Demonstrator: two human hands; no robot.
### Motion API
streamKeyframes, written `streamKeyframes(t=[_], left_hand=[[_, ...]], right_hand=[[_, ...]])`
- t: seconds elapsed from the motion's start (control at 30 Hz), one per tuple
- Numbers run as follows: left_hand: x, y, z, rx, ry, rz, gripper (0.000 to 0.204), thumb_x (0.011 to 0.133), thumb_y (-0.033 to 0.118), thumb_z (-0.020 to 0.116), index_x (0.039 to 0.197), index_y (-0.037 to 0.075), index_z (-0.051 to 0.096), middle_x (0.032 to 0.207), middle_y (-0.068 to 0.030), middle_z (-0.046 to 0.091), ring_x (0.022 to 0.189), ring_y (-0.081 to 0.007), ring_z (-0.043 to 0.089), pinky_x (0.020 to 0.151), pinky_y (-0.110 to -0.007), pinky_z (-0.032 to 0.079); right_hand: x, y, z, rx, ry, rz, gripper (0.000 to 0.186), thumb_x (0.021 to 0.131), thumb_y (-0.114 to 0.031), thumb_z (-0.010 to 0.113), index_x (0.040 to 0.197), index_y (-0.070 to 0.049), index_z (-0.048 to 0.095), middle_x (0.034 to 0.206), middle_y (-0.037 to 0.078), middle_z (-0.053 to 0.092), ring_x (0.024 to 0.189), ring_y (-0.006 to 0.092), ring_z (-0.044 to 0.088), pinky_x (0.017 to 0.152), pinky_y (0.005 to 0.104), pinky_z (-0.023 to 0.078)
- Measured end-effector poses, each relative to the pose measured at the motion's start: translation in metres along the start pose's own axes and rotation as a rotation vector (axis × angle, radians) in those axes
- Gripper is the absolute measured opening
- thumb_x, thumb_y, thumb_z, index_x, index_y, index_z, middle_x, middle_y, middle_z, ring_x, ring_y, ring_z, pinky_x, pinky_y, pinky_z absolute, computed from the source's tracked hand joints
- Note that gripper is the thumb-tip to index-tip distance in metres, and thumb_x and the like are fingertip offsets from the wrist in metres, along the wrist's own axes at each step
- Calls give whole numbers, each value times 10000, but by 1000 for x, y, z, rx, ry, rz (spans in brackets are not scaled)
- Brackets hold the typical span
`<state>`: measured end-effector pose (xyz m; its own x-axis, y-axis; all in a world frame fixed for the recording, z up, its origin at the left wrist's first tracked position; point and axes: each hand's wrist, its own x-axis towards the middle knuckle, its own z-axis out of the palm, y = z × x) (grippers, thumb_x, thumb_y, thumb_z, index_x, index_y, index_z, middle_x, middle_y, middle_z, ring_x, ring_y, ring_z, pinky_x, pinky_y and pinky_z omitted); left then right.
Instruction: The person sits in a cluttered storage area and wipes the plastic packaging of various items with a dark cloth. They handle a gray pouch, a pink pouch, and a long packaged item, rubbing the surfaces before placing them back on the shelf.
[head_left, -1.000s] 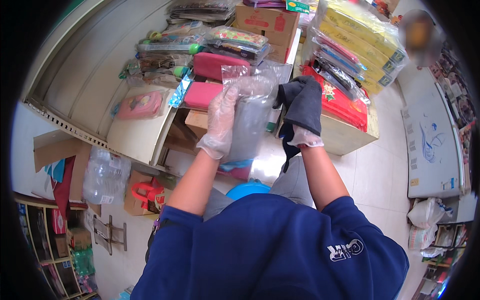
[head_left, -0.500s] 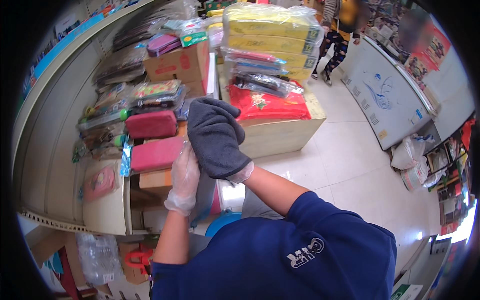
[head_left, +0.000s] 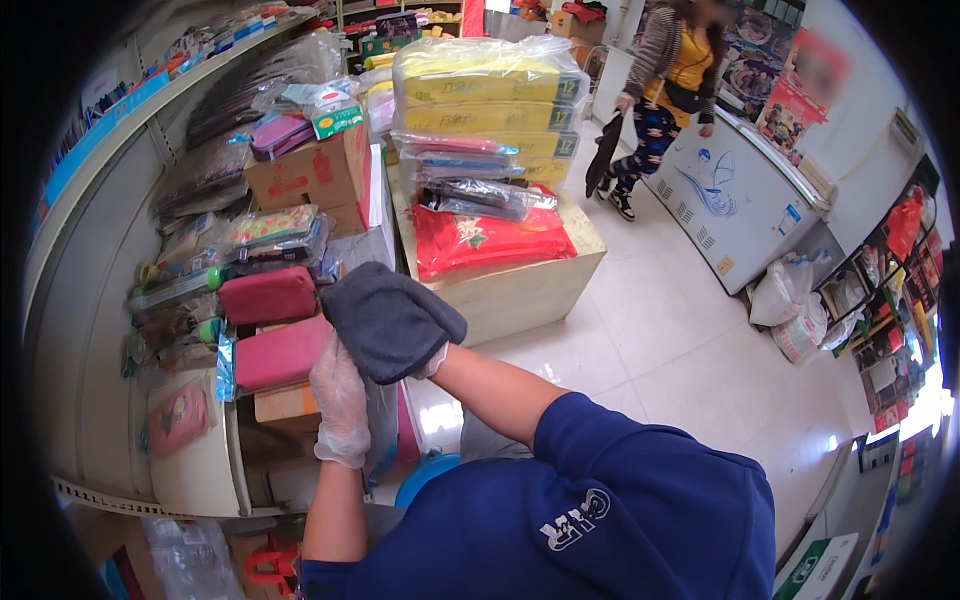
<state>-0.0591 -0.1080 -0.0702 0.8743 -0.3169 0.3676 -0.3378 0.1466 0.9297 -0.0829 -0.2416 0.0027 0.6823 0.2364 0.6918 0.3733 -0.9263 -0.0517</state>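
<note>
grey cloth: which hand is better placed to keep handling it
Right. The right hand is tucked under the grey cloth and carries it, while the gloved left hand only touches its lower edge.

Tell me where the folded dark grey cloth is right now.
In the head view the dark grey cloth sits centre-left, draped over the right hand, with the gloved left hand against its lower left edge, beside the pink pouches.
</note>
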Motion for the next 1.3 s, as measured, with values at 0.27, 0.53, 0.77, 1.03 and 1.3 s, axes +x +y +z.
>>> streamKeyframes(t=[0.27,0.53,0.77,1.03,1.3], left_hand=[[1,41,-3,92,-57,123,340,1024,135,444,1275,-40,593,1218,-137,653,1112,-186,617,979,-306,458],[12,33,-35,-293,139,14,353,1042,244,458,1221,-15,618,1107,-81,684,1020,-144,632,916,-276,477],[40,21,-25,-439,346,95,359,1036,297,478,1195,5,615,1104,-56,661,989,-137,612,892,-300,486],[50,14,-40,-469,456,140,536,1031,412,437,1368,-4,449,1318,-126,550,1233,-238,524,1068,-359,408],[68,97,-71,1333,-347,557,565,879,484,633,1256,66,596,1243,-162,609,1228,-284,525,1057,-407,374]], right_hand=[[-12,39,30,-26,234,-26,405,765,-286,586,1061,-14,632,998,189,640,947,372,613,850,478,474],[-30,53,34,161,11,393,282,741,-225,679,945,-38,623,906,204,611,886,401,596,789,445,487],[-45,21,93,325,79,234,377,826,-140,547,1170,13,518,1110,265,545,1095,415,513,941,422,426],[-50,12,79,340,-41,453,266,934,-133,400,1106,1,554,1037,272,613,984,446,583,829,477,481],[-26,46,4,29,-246,-210,364,854,-141,517,1186,0,561,1121,214,623,1026,344,632,830,443,518]])
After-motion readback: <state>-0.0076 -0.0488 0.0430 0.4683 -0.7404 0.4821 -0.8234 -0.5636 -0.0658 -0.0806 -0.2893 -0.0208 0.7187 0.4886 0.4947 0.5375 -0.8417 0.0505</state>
